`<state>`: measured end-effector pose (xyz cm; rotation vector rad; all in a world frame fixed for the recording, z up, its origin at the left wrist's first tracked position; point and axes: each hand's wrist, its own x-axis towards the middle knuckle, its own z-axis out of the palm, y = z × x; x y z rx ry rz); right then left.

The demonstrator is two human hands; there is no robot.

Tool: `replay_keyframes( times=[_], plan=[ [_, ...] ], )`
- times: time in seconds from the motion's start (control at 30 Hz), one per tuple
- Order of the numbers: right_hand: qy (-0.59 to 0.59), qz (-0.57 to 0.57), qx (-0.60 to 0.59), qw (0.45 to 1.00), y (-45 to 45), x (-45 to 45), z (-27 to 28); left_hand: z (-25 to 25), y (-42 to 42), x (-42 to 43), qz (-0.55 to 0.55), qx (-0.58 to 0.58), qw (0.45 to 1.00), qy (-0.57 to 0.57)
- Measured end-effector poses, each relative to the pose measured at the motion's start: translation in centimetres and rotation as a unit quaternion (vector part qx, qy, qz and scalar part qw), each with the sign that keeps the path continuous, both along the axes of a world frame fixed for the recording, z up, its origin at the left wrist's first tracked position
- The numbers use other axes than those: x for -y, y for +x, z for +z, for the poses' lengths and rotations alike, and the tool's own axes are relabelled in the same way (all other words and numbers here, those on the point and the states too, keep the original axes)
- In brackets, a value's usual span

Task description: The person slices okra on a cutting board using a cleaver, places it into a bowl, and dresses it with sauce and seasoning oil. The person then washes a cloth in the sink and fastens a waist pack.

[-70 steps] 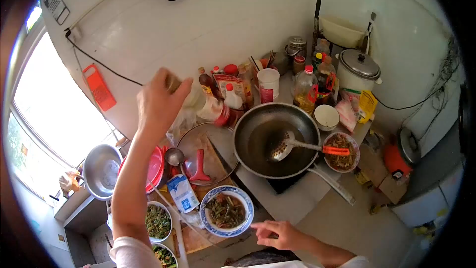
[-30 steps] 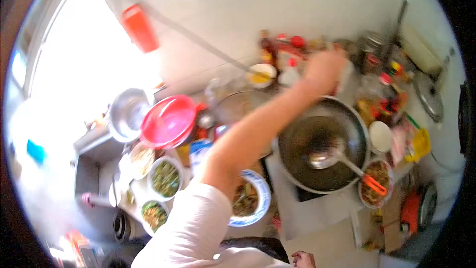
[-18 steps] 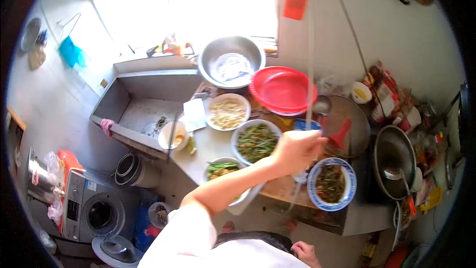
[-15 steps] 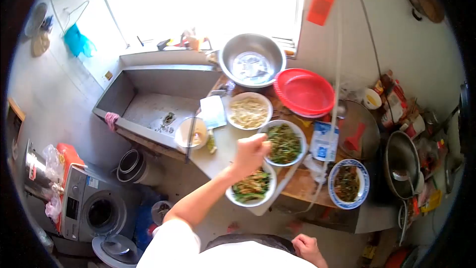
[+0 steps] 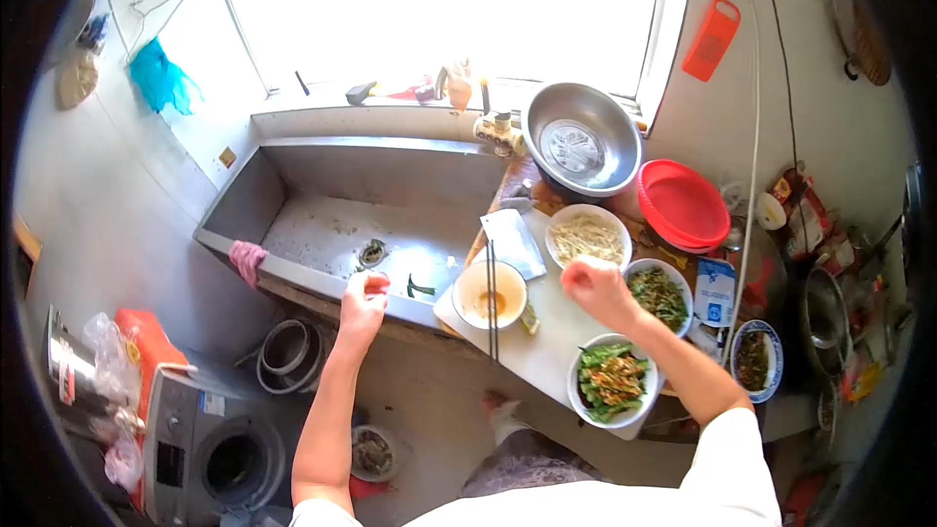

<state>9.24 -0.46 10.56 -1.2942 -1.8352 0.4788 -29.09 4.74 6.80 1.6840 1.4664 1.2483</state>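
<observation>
My left hand [image 5: 363, 309] is held over the front rim of the grey sink [image 5: 322, 215], its fingers curled closed. A green scrap [image 5: 421, 288] lies in the sink to its right. My right hand [image 5: 600, 291], also closed, is over the white board [image 5: 551, 332], just in front of a bowl of pale shreds [image 5: 588, 234]. Whatever either hand may hold is hidden. Near the right forearm are a bowl of chopped greens [image 5: 659, 296] and a bowl of greens with an orange-brown topping [image 5: 613, 381]. Chopsticks [image 5: 492, 303] lie across a cup-like bowl [image 5: 473, 293] between the hands.
A steel basin [image 5: 583, 141] and a red plastic basin [image 5: 683, 205] stand behind the bowls. At right are a blue-rimmed bowl [image 5: 756, 361], a blue-white packet [image 5: 715, 291] and a wok [image 5: 825, 317]. A washing machine [image 5: 185, 429] and buckets [image 5: 290, 356] are at lower left.
My left hand has moved from over the bowls leftward to the sink rim. My right hand has risen from near my waist to over the board. The view has shifted left.
</observation>
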Motion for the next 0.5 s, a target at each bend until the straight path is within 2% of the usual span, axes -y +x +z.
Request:
replay_keyframes(
  times=[0.03,0.1,0.13,0.17,0.2,0.3,0.37,0.4,0.43,0.47,0.5],
  plan=[
    [0.022,-0.016,0.006,1.000,-0.3,-3.1,-0.7,2.5,0.7,-2.0,-0.012,0.030,0.998,-0.054],
    [0.041,-0.038,0.023,0.998,-1.5,-9.5,-1.8,7.3,2.3,-5.9,-0.021,0.013,0.997,-0.071],
    [0.051,-0.049,0.032,0.997,-2.1,-13.0,-2.4,9.0,2.9,-8.5,-0.007,-0.051,0.998,-0.041],
    [0.005,-0.051,0.055,0.997,-2.6,-16.7,-3.0,10.0,3.4,-11.2,0.009,-0.116,0.993,-0.012],
    [0.010,-0.058,0.062,0.996,-3.3,-20.3,-3.8,9.8,3.7,-14.8,0.012,-0.156,0.985,0.073],
    [0.021,-0.126,0.054,0.990,-5.8,-30.2,-4.4,11.6,6.1,-24.0,-0.004,-0.289,0.949,0.129],
    [-0.023,-0.185,0.059,0.981,-6.8,-36.5,-5.6,11.7,7.9,-29.4,-0.055,-0.306,0.921,0.234],
    [-0.035,-0.219,0.068,0.973,-7.5,-38.9,-5.8,12.4,8.9,-31.4,-0.087,-0.306,0.925,0.208],
    [-0.045,-0.250,0.077,0.964,-7.9,-41.0,-5.7,12.5,9.8,-33.4,-0.097,-0.334,0.905,0.244],
    [-0.102,-0.203,0.078,0.971,-7.7,-42.4,-4.3,12.8,10.8,-34.9,-0.111,-0.344,0.886,0.291],
    [-0.110,-0.198,0.076,0.971,-7.5,-45.7,-6.6,13.3,11.9,-36.1,-0.117,-0.358,0.873,0.308]
  ],
)
